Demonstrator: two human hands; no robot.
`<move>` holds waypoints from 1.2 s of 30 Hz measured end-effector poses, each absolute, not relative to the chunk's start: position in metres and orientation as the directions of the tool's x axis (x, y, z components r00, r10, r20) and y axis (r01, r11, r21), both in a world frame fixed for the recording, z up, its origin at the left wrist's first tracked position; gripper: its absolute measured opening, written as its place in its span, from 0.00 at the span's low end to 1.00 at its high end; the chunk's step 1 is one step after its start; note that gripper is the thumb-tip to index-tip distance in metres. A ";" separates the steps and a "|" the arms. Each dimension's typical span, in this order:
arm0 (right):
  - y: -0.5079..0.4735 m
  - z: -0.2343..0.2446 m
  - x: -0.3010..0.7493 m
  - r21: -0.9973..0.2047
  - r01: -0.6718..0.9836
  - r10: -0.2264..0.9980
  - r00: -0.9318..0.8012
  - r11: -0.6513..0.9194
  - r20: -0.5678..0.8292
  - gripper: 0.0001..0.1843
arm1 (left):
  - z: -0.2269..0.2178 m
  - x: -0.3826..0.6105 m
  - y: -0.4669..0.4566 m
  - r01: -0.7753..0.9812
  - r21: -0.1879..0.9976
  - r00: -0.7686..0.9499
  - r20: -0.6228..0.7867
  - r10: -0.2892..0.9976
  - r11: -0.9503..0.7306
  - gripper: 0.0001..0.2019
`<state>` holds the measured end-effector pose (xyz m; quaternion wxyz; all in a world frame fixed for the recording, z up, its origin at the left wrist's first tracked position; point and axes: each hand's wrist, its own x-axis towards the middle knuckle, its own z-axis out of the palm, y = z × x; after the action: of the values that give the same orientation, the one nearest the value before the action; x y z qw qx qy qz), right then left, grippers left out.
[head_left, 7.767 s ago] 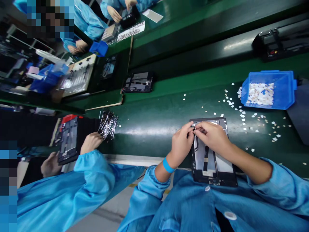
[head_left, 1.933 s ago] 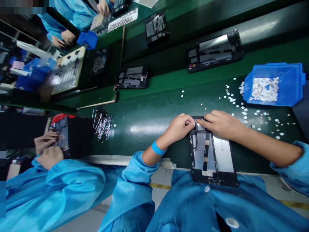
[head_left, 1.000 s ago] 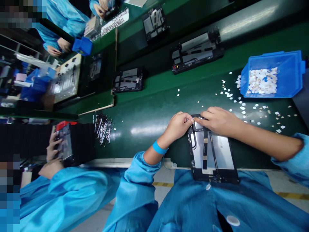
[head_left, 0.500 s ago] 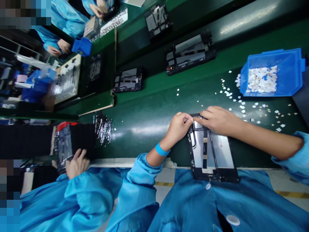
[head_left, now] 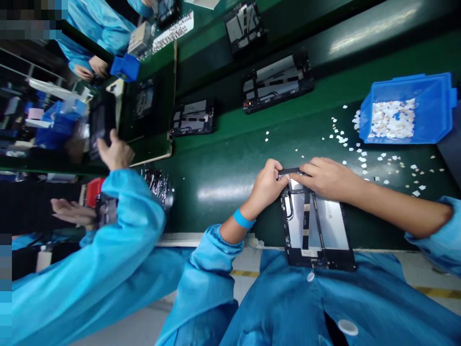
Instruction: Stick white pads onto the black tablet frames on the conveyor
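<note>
The left hand (head_left: 268, 185) and right hand (head_left: 326, 178) now pinch a thin black strip (head_left: 290, 171), lifted off the far end of the flat black tablet frame (head_left: 317, 226).

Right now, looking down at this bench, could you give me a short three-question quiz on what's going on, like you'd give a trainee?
1. True or false: the left hand and the right hand both rest at the far end of the open black tablet frame.
2. What fills the blue plastic bin? A) screws B) small white paper scraps C) cables
3. Fill in: the left wrist wears a ____ band.

Key: 1 true; 2 B; 3 blue. Similar white scraps lie scattered on the green bench beside the bin.
</note>
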<state>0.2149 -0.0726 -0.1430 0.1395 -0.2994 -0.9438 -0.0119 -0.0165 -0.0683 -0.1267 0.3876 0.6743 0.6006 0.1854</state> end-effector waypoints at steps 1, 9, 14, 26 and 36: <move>-0.073 -0.143 0.215 -0.066 0.568 0.563 -0.780 0.820 0.273 0.19 | -0.127 -0.018 -0.065 0.642 0.764 0.210 -0.253 0.945 0.062 0.11; -0.074 -0.143 0.214 -0.060 0.569 0.559 -0.776 0.820 0.291 0.19 | -0.127 -0.020 -0.050 0.649 0.759 0.235 -0.278 0.931 0.063 0.09; -0.073 -0.145 0.213 -0.051 0.569 0.557 -0.777 0.821 0.292 0.18 | -0.125 -0.019 -0.040 0.704 0.710 0.315 -0.325 0.892 0.010 0.08; -0.165 -0.124 0.283 -0.565 0.807 0.985 -0.150 0.174 0.090 0.22 | -0.122 -0.028 -0.092 0.738 0.671 0.157 -0.067 0.985 -0.072 0.15; -0.165 -0.120 0.155 -0.913 0.408 0.807 -0.528 -0.030 -0.262 0.15 | -0.109 -0.122 -0.160 0.577 0.801 0.029 -0.218 0.975 0.162 0.33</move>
<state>0.1546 -0.1650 -0.1203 0.1791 -0.4513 -0.6731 0.5578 -0.1220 -0.1595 -0.1090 0.3978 0.5971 0.6501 0.2504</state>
